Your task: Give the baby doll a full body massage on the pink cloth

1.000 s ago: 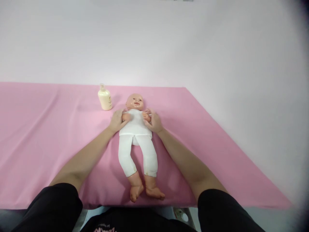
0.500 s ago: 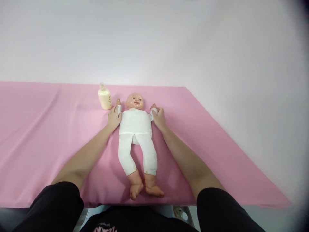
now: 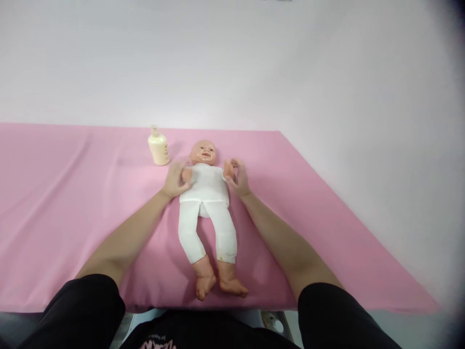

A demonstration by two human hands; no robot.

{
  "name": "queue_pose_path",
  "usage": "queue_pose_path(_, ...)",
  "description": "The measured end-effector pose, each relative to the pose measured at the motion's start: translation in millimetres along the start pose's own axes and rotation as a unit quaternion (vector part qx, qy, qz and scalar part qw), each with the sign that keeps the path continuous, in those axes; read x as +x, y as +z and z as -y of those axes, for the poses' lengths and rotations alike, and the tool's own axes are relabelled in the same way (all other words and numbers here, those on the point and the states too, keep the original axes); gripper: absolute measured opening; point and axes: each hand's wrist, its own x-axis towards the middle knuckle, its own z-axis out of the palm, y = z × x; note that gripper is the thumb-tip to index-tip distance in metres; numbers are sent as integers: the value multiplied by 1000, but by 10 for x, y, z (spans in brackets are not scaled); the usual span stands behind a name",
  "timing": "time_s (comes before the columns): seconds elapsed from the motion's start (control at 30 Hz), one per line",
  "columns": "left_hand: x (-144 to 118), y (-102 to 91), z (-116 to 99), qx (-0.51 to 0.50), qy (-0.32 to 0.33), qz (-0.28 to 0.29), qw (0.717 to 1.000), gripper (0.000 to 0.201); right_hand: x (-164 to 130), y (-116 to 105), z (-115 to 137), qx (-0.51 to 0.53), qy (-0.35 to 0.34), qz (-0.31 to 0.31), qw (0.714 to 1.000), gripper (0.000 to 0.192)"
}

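Observation:
A baby doll (image 3: pixel 204 186) in white cloth lies on its back, head away from me and bare feet towards me. My left hand (image 3: pixel 175 179) is closed round the doll's arm on the left, whose small hand shows between my thumb and fingers; motion blurs it a little. On the other side my right hand (image 3: pixel 240 178) grips the doll's other arm, thumb below and fingers curled behind the doll's hand. Both doll arms are bent up with the hands beside the chest.
A pump bottle of pale yellow liquid (image 3: pixel 159 149) stands left of the doll's head. Pink cloth (image 3: pixel 90 194) covers the table, its near edge close to my body. Behind rises a plain white wall (image 3: pixel 218 63).
The doll's arms, spread outward beside its head before, have been lifted and brought in towards its chest by my two hands. The bottle and the doll's body have stayed put.

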Motion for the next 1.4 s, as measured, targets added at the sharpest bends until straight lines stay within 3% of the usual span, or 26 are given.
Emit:
queue_pose_path(0.1, 0, -37, -128, 9, 68, 106, 992, 59, -23, 17, 131, -29, -102, 124, 987, 59)
queue_pose_path(0.17, 6, -29, -163, 11, 57, 119, 991, 55, -36, 40, 163, -46, -104, 155, 981, 59)
queue_pose_path(0.23, 15, 9, -150, 13, 17, 98, 995, 57, -48, 70, 132, -54, -70, 127, 988, 61)
queue_pose_path(0.3, 27, 67, -98, 14, -40, 59, 997, 63, -58, 106, 57, -61, -23, 59, 996, 60)
queue_pose_path(0.4, 42, 154, 18, 12, -121, 5, 993, 75, -55, 149, -67, -74, 39, -46, 995, 47)
queue_pose_path(0.47, 40, 191, 98, 11, -150, -13, 989, 80, -38, 154, -122, -77, 85, -82, 990, 41)
queue_pose_path(0.6, 2, 217, 216, 41, -206, -4, 978, 75, 1, 111, -166, -74, 192, -80, 975, 42)
queue_pose_path(0.8, -14, 174, 260, 68, -296, 33, 952, 63, 18, 69, -231, -115, 283, -30, 952, 43)
queue_pose_path(1.0, 22, 100, 221, 75, -309, 82, 944, 66, 29, 51, -206, -132, 365, 15, 921, 52)
queue_pose_path(1.1, 24, 93, 206, 17, -272, 34, 962, 67, 42, 36, -128, -70, 333, -6, 940, 67)
queue_pose_path(1.27, 22, 50, 84, -70, -158, -74, 982, 72, 26, 22, 59, -15, 144, -32, 989, 79)
queue_pose_path(1.33, 19, 17, -11, -53, -93, -47, 993, 67, 6, 36, 139, -37, 89, 17, 995, 73)
queue_pose_path(1.4, 18, -7, -106, -26, -22, 23, 999, 55, -5, 58, 209, -48, 39, 90, 994, 65)
